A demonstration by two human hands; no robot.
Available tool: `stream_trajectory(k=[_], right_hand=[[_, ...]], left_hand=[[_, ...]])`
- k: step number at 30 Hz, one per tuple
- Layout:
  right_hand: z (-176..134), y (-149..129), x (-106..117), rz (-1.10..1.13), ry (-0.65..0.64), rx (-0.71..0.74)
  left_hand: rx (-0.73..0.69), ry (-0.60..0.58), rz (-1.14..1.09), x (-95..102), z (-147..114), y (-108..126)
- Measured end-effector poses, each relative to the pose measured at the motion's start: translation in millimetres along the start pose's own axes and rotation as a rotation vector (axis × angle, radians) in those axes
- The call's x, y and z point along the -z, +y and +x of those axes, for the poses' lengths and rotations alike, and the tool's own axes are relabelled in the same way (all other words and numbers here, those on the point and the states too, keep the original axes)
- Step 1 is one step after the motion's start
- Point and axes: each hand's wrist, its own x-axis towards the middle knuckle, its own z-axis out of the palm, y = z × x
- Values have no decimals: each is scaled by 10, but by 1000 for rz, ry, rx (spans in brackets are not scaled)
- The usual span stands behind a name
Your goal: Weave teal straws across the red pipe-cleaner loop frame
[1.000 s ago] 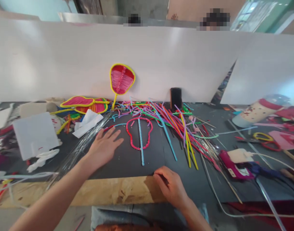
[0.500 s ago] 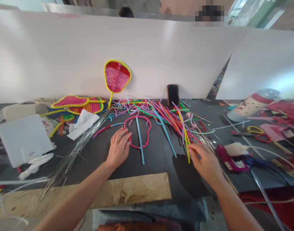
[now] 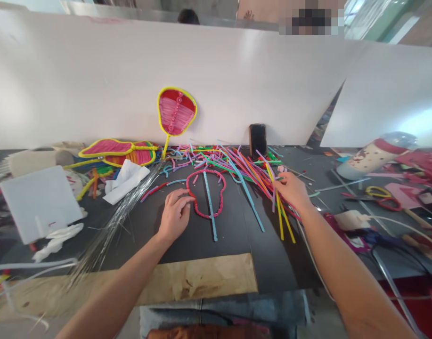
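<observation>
My left hand (image 3: pixel 175 213) has its fingertips pinched on the left edge of a pink pipe-cleaner loop (image 3: pixel 221 203) lying on the dark table. A light blue pipe cleaner (image 3: pixel 210 202) runs through the middle of the loop and sticks out below it. My right hand (image 3: pixel 292 190) is to the right, at the edge of a pile of loose pipe cleaners (image 3: pixel 233 162). Its thumb and finger close at the upper part of the yellow pipe cleaners (image 3: pixel 280 219), beside a purple one; the exact grip is partly hidden. Another blue pipe cleaner (image 3: pixel 251 205) lies between the hands.
A yellow-edged pink fan shape (image 3: pixel 176 112) stands against the white board (image 3: pixel 219 70), near a phone (image 3: pixel 257 140). Silver strands (image 3: pixel 120 207), white paper (image 3: pixel 126 181) and a white box (image 3: pixel 41 202) lie left. Scissors (image 3: pixel 380 197), a tumbler (image 3: pixel 374 157) and a charger (image 3: pixel 350 219) lie right.
My right hand has moved up and away from me, along the yellow pipe cleaners, which now lie spread apart. The left hand stays at the loop, its fingers drawn closer together.
</observation>
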Motion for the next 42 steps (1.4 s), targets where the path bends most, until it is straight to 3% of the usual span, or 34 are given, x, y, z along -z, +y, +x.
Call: stream_trajectory(k=[5, 9, 13, 20, 27, 30, 35, 38, 42], right_hand=[[46, 18, 64, 0, 19, -17], [43, -69, 19, -47, -84, 38], [27, -103, -18, -69, -73, 48], [-57, 97, 180, -19, 10, 20], [-191, 304, 235, -156, -72, 89], [-242, 196, 195, -177, -6, 166], [-368, -263, 77, -34, 11, 360], [-453, -532, -83, -38, -104, 405], [-496, -681, -301, -243, -226, 399]], left_hand=[[-49, -128, 3, -38, -10, 30], [-113, -245, 32, -61, -31, 52], [-140, -252, 46, -49, -44, 67], [-156, -360, 41, 9, -39, 72], [-196, -418, 0, 66, -57, 120], [-202, -463, 14, 77, -70, 172], [-264, -529, -16, 115, -86, 271], [-321, -562, -70, 168, -87, 343], [-407, -607, -159, 220, -93, 401]])
